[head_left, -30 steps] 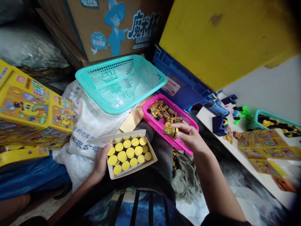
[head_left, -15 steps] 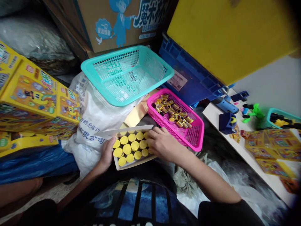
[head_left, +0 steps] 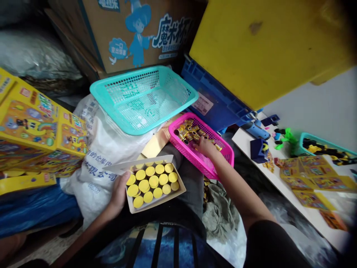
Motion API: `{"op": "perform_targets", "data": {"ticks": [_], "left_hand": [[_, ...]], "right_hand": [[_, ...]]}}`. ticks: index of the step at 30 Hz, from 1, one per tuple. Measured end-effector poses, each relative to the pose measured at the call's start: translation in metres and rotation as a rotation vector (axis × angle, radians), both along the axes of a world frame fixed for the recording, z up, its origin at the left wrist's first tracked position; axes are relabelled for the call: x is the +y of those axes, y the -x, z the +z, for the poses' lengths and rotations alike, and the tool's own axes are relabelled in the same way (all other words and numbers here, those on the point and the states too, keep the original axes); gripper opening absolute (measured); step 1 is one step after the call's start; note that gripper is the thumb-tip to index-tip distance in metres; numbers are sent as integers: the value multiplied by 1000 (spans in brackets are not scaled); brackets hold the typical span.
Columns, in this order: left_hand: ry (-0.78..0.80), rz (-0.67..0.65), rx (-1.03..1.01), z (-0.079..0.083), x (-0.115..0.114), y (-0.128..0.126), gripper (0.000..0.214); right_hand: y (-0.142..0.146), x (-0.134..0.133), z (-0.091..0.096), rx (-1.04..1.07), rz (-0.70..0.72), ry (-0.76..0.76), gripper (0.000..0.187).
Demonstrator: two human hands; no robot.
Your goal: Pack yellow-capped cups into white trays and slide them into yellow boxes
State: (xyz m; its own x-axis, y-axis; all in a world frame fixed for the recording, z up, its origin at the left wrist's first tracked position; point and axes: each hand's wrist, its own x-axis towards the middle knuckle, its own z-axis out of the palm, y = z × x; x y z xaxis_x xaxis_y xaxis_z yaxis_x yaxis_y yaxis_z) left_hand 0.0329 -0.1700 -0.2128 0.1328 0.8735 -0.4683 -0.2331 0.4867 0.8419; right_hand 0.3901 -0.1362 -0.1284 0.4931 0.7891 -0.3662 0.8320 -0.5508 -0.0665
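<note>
My left hand (head_left: 119,192) grips the left edge of a small open cardboard box (head_left: 182,190) on my lap. The box is filled with upright cylinders showing several round yellow caps (head_left: 152,181). My right hand (head_left: 205,146) reaches into a pink mesh basket (head_left: 203,163) just right of the box. Its fingers curl down among several small yellow-labelled cylinders (head_left: 188,131) heaped at the basket's far end. Whether the fingers have closed on one is hidden.
A teal mesh basket (head_left: 111,98) rests on a white printed sack (head_left: 97,149) behind the box. Yellow toy cartons (head_left: 36,130) are stacked at left. A blue crate (head_left: 217,100), a yellow panel (head_left: 264,48), and a white board (head_left: 279,178) with toys and packets lie at right.
My right hand carried a cylinder from the pink basket to the box, set it in among the yellow caps, then went back into the basket. My left hand kept its hold.
</note>
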Motion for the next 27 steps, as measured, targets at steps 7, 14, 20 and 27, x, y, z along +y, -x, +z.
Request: {"op": "perform_targets", "data": {"ticks": [7, 14, 20, 27], "left_hand": [[-18, 16, 25, 4, -1, 0, 51], [-66, 31, 53, 0, -3, -3, 46], [-95, -11, 49, 5, -5, -4, 44], [-121, -4, 114, 13, -2, -1, 44]], "right_hand": [[-2, -17, 0, 182, 68, -172, 26], [63, -101, 65, 871, 371, -676, 27], [174, -95, 58, 569, 1031, -330, 20], [203, -89, 36, 425, 1146, -433, 30]]}}
